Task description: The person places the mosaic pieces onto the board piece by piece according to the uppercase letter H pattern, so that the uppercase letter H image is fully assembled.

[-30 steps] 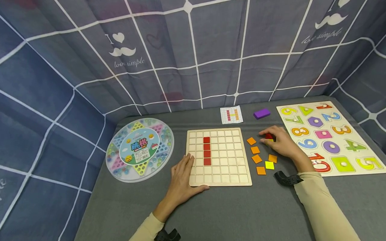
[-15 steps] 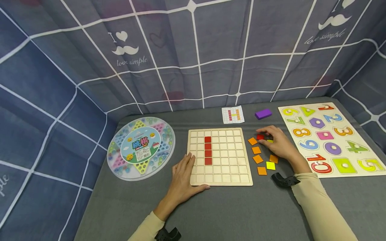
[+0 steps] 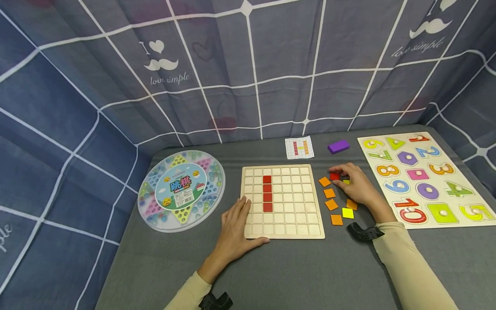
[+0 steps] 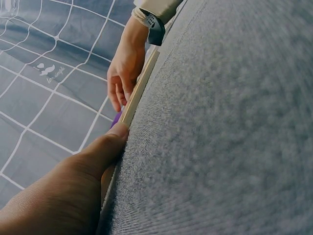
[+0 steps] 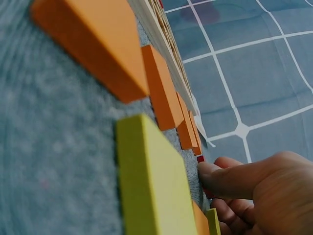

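Observation:
A wooden grid board (image 3: 290,217) lies flat, with a column of several red square tiles (image 3: 267,197) in its cells. My left hand (image 3: 234,232) rests at the board's lower left corner, fingers fairly straight along the left side and thumb along the front edge. To the right of the board, my right hand (image 3: 358,185) pinches a loose red tile (image 3: 334,176) between thumb and fingers. In the right wrist view, the thumb (image 5: 230,178) covers most of that tile. Beneath the right hand, a yellow tile (image 3: 346,181) is partly hidden. Several orange tiles (image 3: 329,193) lie nearby.
Another yellow tile (image 3: 347,212) lies near the right wrist. Behind the board are a pattern card (image 3: 299,147) and a purple block (image 3: 338,147). A round Chinese checkers box (image 3: 180,191) stands left; a number puzzle board (image 3: 426,181) lies right. A curtain (image 3: 286,103) hangs behind.
My right hand has moved slightly left with the red tile, which now shows more fully. The left hand stays on the board. The head view has shifted a little.

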`<state>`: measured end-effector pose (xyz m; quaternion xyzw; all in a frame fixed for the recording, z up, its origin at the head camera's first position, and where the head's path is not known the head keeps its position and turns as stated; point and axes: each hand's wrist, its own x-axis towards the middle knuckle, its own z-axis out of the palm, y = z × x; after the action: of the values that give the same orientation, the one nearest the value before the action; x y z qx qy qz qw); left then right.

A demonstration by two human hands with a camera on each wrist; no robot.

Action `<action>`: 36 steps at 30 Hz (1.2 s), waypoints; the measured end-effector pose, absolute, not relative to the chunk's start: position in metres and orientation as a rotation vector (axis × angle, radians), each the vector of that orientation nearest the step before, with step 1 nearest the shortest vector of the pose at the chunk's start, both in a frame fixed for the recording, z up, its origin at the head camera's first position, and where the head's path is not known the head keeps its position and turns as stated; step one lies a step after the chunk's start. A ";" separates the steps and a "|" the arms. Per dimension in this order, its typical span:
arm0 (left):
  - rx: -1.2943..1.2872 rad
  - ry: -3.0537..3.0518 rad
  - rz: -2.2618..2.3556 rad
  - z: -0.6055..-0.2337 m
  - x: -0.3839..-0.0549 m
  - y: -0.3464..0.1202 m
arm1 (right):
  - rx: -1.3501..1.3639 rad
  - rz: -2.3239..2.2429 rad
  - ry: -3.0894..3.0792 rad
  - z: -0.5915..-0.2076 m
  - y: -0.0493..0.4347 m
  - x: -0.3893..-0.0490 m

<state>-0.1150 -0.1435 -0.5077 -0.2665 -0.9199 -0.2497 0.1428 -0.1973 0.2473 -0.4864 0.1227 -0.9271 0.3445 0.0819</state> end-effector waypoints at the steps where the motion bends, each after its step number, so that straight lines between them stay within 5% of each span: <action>1: -0.767 -2.657 -0.721 -0.508 -0.115 -0.143 | 0.364 1.032 -2.768 -0.486 0.247 -0.197; 36: -0.750 -2.663 -0.736 -0.506 -0.114 -0.144 | 0.388 1.016 -2.734 -0.485 0.245 -0.199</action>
<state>-0.1144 -0.1435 -0.5061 -0.2595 -0.9212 -0.2544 0.1388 -0.1988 0.2447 -0.4854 0.1313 -0.9246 0.3434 0.0993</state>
